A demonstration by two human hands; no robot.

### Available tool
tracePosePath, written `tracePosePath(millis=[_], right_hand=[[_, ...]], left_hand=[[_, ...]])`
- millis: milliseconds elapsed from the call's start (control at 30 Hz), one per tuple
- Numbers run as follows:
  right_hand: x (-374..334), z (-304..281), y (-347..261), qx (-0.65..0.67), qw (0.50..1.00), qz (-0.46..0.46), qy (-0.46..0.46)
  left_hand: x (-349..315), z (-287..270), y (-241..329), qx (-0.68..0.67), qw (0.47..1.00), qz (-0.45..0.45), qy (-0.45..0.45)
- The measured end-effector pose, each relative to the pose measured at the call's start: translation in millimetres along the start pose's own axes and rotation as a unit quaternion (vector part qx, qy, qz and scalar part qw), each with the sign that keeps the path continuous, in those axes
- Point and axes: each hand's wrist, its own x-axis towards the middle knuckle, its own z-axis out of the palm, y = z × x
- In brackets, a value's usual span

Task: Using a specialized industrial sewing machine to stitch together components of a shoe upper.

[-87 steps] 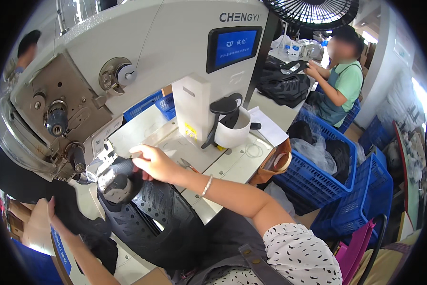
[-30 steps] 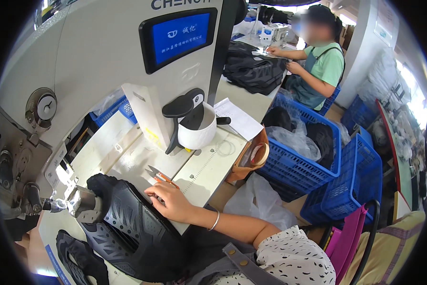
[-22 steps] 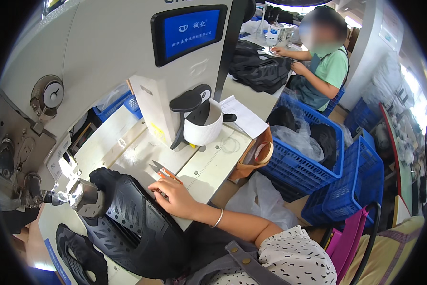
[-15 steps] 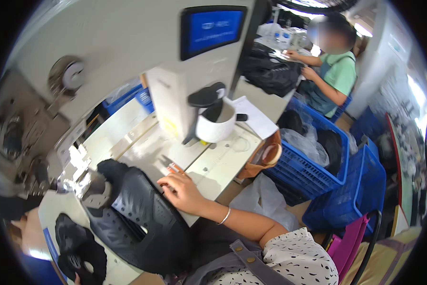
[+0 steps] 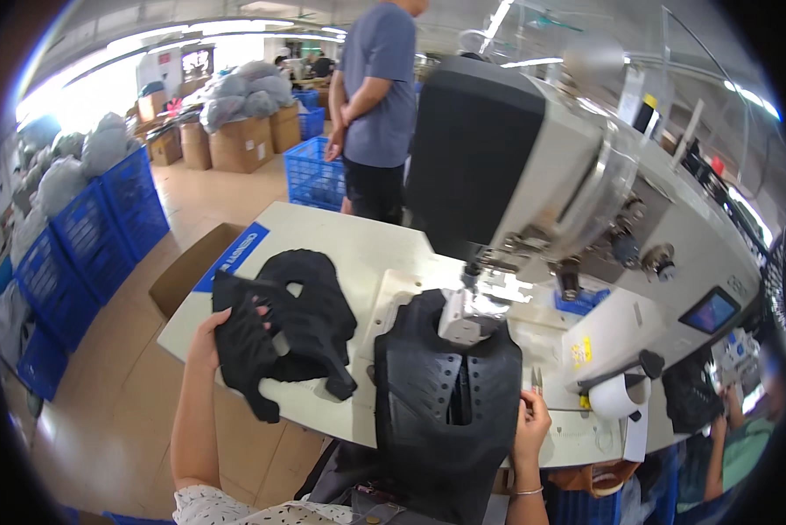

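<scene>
My left hand [image 5: 202, 343] grips the left edge of a limp black fabric piece [image 5: 310, 328] with cut-outs, and fingertips show through one of its openings. The piece lies over the left part of the white sewing table. In front of me a black moulded panel [image 5: 410, 411], with rows of holes and a central slot, sits with its far end at the sewing machine's needle area [image 5: 479, 306]. It hangs over the near table edge. My right hand [image 5: 531, 427] is at the panel's right edge, fingers closed around small thread snips [image 5: 536, 380] whose metal blades point away from me.
The big sewing machine [image 5: 520, 149] rises over the table [image 5: 384, 236]. A white cup [image 5: 619, 398] stands at its right base. An open carton [image 5: 183, 271] is beyond the left table edge. A person [image 5: 377, 96] stands behind the table; another works at far right. Blue crates [image 5: 87, 236] line the left.
My view has swung left from the right side of the table. My left hand now shows, holding the fabric piece further up. The right hand remains beside the panel with the snips.
</scene>
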Motion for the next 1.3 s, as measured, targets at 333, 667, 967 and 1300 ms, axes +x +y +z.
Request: tracePosePath(millis=[333, 667, 967, 1300], right_hand=[[-5, 4, 12, 0.010, 1.000, -0.008, 0.003], [-4, 5, 8, -0.049, 0.999, -0.011, 0.019], [1, 4, -3, -0.078, 0.996, 0.033, -0.010], [11, -162, -49, 0.087, 0.938, -0.078, 0.326]], left_hand=[[-13, 89, 52, 0.146, 0.976, 0.129, -0.103], [112, -40, 10, 0.735, 0.635, -0.055, 0.231], [134, -73, 9, 0.720, 0.633, -0.017, 0.285], [143, -58, -6, 0.807, 0.563, -0.039, 0.173]])
